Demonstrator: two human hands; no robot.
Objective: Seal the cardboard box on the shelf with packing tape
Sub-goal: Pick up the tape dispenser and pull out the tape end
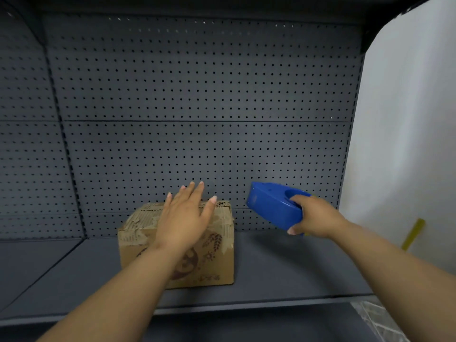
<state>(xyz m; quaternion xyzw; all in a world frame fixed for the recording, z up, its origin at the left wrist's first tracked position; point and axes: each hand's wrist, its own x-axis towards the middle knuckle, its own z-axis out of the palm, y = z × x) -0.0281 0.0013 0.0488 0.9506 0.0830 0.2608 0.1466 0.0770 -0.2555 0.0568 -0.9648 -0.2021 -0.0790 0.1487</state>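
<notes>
A small brown cardboard box (217,253) with torn paper patches and dark printed motifs stands on the dark grey shelf (283,267), left of centre. My left hand (185,218) hovers flat over the box's top, fingers spread, hiding much of the lid; whether it touches the lid I cannot tell. To the right of the box and above the shelf, my right hand (313,218) grips a blue plastic tape dispenser (274,204), fingers through its handle hole. The dispenser's nose points left toward the box. No tape strip is visible.
A grey pegboard back wall (197,107) rises right behind the box. The shelf's front lip (246,309) runs across the bottom. A white wall (407,119) stands at right, with a yellow stick (413,234) leaning low against it. Another shelf bay (29,262) adjoins on the left.
</notes>
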